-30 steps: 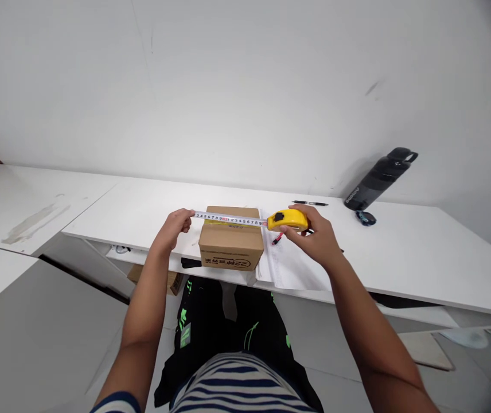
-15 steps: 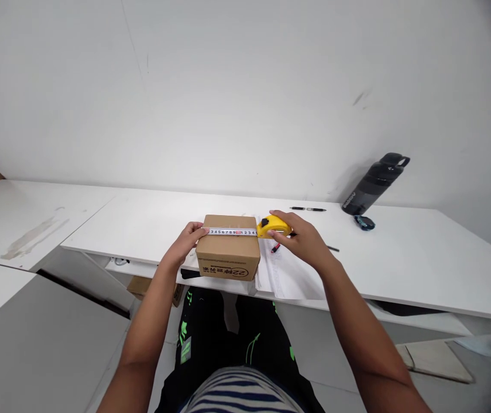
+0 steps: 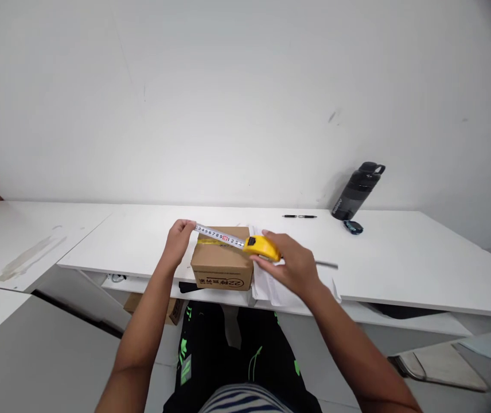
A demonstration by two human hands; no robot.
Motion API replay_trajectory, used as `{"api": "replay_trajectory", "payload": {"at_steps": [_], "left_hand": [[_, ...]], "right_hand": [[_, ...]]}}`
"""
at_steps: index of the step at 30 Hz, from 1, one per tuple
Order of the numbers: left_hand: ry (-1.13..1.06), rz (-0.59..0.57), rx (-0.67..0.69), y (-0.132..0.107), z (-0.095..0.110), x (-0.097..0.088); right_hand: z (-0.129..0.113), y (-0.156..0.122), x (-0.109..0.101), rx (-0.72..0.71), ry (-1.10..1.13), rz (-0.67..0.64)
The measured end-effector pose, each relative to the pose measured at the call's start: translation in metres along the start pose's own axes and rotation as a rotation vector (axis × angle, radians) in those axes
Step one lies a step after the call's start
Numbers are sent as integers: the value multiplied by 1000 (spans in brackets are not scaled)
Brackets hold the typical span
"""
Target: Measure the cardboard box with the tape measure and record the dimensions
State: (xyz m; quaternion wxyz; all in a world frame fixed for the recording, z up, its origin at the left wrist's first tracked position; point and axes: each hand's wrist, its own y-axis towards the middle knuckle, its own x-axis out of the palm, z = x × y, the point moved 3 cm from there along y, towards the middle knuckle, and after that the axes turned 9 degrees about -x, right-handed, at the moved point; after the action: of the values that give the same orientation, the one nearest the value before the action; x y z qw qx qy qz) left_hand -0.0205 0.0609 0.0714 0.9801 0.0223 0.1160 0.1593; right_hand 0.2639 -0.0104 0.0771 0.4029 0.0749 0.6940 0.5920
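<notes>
The left hand (image 3: 178, 241) pinches the tape blade (image 3: 219, 236) near its end; the right hand (image 3: 293, 263) grips the yellow case (image 3: 262, 248). The blade slants across the cardboard box (image 3: 222, 261), just below frame centre. Should the left pinch slip, the blade could recoil, possibly striking fingers.

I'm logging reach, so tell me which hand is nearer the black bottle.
Right. The right hand, holding the yellow tape measure, is left of the black bottle, on its near side; the left hand, pinching the blade, is farther left.
</notes>
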Motion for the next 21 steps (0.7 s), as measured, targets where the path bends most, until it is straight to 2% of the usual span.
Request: {"api": "replay_trajectory", "payload": {"at_steps": [1,4,6,8,12,15,18,21], "left_hand": [[-9,-26,15,6,8,5],[83,-167,67,28,27,30],[231,-240,87,39,31,49],[364,-300,89,45,29,64],[511,-399,97,41,22,78],[558,-447,126,32,24,78],[597,-496,201,24,27,77],[601,-477,250,23,26,76]], "right_hand": [[-17,-1,0,14,-14,27],[-67,-5,7,188,-28,33],[-93,-7,17,273,-39,5],[-107,-7,26,323,-30,-5],[-108,-3,42,329,51,-41],[-101,2,49,309,99,-104],[-96,6,50,313,141,-109],[-97,5,48,301,160,-107]]}}
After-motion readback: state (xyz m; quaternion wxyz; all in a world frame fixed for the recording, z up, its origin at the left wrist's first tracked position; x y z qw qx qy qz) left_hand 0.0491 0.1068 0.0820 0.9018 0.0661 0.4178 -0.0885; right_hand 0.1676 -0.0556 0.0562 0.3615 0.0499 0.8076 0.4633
